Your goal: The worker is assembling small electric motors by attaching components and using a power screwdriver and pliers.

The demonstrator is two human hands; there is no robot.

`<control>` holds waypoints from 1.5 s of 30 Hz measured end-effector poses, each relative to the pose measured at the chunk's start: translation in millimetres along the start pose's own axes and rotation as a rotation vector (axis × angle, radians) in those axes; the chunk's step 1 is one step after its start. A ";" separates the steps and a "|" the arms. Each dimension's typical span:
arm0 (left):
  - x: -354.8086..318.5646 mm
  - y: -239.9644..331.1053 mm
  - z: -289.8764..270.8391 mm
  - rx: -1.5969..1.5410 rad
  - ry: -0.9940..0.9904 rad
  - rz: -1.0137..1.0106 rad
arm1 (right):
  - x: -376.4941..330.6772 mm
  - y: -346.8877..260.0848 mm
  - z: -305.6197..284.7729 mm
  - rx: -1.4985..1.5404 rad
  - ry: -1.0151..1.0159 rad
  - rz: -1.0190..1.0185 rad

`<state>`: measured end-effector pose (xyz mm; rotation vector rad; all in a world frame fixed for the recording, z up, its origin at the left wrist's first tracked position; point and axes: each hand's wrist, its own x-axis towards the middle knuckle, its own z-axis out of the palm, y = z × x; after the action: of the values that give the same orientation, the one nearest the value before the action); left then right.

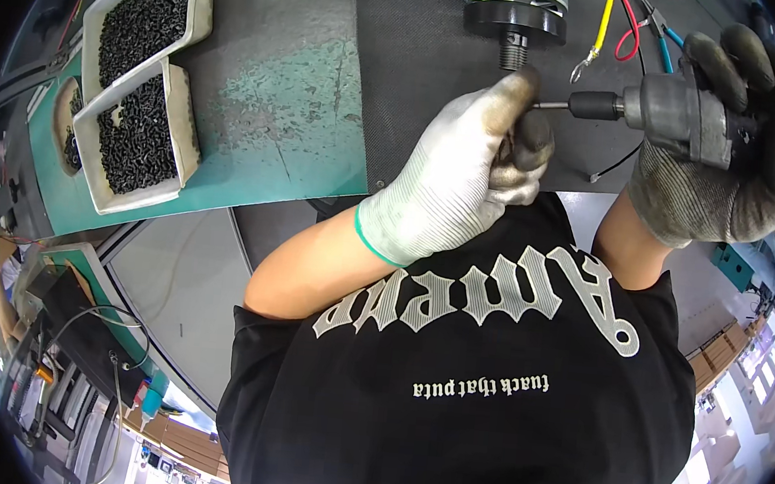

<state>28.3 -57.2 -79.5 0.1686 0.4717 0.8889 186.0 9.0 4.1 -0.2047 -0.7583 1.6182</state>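
Our gloved left hand (467,171) pinches a small dark part (533,137) at the bit's tip, fingers closed around it. Our gloved right hand (736,153) wraps tight around a grey power screwdriver (671,110), below the black-collared motor (516,9). Trays of black screws (143,82) sit well left on the green mat (271,94).

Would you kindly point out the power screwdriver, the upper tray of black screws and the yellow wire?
power screwdriver (684,116), head view, on its grey body in the right hand.
upper tray of black screws (201,4), head view, on its right rim.
yellow wire (603,21), head view, mid-length.
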 end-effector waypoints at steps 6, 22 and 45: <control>24.6 -1.7 -3.9 -0.346 0.227 -0.097 | 7.1 8.2 8.0 -0.751 0.220 -0.483; 40.4 -10.5 -8.2 0.016 0.167 0.077 | 1.9 13.6 1.8 -0.645 0.141 -0.281; 41.5 -6.2 -8.3 0.145 0.138 0.076 | 6.4 -3.5 -33.1 -0.497 -0.137 -0.063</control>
<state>51.1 -29.2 -102.4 0.2606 0.6625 0.9444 205.3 26.7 -17.4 -0.4231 -1.2560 1.3714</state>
